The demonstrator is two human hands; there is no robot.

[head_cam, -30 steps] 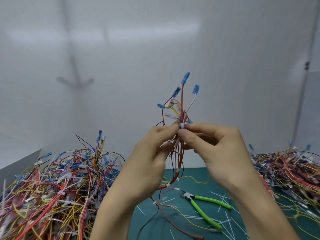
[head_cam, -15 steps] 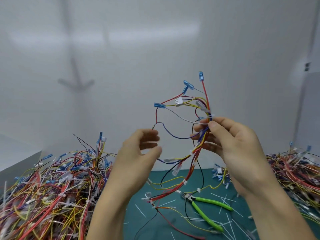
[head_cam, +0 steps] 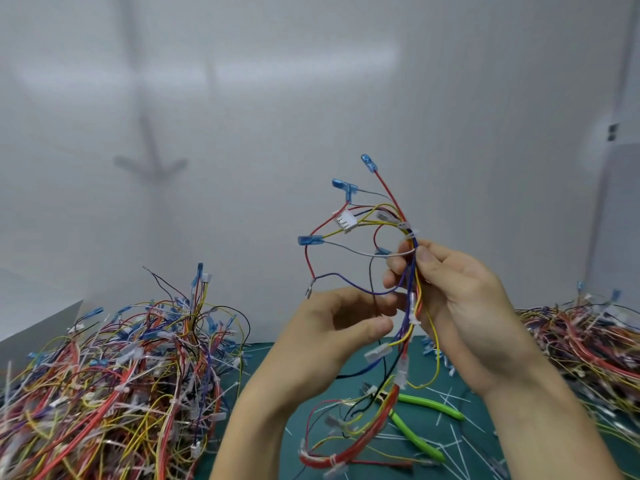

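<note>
A wire harness (head_cam: 347, 224) with red, yellow, blue and grey leads, blue terminals and a white connector is held up in front of me. My right hand (head_cam: 460, 306) pinches its tied bundle between thumb and fingers just below a white cable tie. The upper leads fan out to the left, and the lower part hangs down to the mat. My left hand (head_cam: 325, 334) hovers just left of the bundle with its fingers loosely curled and thumb apart, gripping nothing that I can see.
A big tangled pile of harnesses (head_cam: 121, 375) covers the left of the green mat (head_cam: 263, 355), and another pile (head_cam: 588, 341) lies at the right. Green-handled cutters (head_cam: 426, 407) lie under my hands among several white cut tie ends (head_cam: 450, 393). A white wall stands close behind.
One second ago both hands pinched the bundle together. My left hand let go and drew away, and has now moved back near the bundle. The upper leads have spread out to the left.
</note>
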